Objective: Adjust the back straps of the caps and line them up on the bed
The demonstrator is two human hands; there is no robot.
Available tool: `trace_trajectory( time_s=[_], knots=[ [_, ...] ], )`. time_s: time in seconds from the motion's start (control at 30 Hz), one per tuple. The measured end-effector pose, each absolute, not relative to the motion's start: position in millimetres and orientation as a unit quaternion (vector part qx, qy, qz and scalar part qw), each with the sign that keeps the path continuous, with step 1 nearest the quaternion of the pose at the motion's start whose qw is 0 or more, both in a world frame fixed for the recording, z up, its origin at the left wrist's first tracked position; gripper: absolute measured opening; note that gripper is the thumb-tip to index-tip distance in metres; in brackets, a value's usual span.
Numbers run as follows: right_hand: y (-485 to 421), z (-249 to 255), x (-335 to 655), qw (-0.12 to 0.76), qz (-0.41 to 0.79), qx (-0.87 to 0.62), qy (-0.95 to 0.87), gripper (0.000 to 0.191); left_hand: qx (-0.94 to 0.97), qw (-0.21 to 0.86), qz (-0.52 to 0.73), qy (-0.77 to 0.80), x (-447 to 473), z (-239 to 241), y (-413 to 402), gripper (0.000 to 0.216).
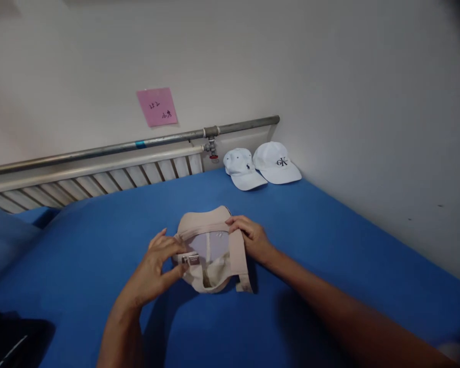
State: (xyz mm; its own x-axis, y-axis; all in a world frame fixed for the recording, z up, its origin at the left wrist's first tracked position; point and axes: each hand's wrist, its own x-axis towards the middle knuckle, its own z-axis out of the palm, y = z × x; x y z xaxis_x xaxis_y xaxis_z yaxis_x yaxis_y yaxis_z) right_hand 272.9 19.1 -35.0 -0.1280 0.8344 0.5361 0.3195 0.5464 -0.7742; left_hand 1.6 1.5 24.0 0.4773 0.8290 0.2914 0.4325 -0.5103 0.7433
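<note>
A beige baseball cap (pixel 205 220) lies upside down on the blue bed sheet (pixel 138 225), its brim facing away from me and its pale inside showing. My left hand (pixel 157 266) is at the cap's left edge, thumb and fingers closed around the rim by the metal strap buckle (pixel 190 259). With its fingers over the right rim, my right hand (pixel 253 237) grips the cap near the brim. The loose strap end (pixel 244 283) hangs out at the near right side of the cap.
Two white caps, one with a small dark emblem (pixel 242 166) and one with dark letters (pixel 276 161), sit in the far corner against the wall. A radiator (pixel 111 180) and a metal pipe (pixel 168 139) run behind the bed. A dark object (pixel 19 337) lies at the lower left.
</note>
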Motion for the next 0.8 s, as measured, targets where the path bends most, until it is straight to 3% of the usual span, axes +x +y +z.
trace_trajectory(
  time_s=[0.13, 0.3, 0.43, 0.53, 0.63, 0.8],
  knots=[
    [12, -25, 276, 0.477, 0.174, -0.385, -0.771, 0.019, 0.788, 0.333, 0.347, 0.384, -2, 15, 7, 0.012],
    [-9, -1, 278, 0.403, 0.025, -0.299, -0.865, 0.039, 0.693, 0.393, 0.401, 0.452, -11, 10, 13, 0.009],
    [-30, 9, 268, 0.380, -0.018, -0.193, -0.905, 0.028, 0.660, 0.414, 0.405, 0.478, -13, 9, 14, 0.012],
    [-45, 12, 257, 0.364, 0.047, -0.150, -0.918, 0.018, 0.673, 0.410, 0.407, 0.462, -13, 8, 14, 0.013],
    [-51, 13, 253, 0.362, 0.185, -0.158, -0.900, 0.020, 0.654, 0.440, 0.406, 0.463, -12, 9, 12, 0.015],
    [-43, 9, 251, 0.396, 0.420, -0.358, -0.733, 0.018, 0.664, 0.489, 0.376, 0.422, -6, 12, 5, 0.015]
  ],
)
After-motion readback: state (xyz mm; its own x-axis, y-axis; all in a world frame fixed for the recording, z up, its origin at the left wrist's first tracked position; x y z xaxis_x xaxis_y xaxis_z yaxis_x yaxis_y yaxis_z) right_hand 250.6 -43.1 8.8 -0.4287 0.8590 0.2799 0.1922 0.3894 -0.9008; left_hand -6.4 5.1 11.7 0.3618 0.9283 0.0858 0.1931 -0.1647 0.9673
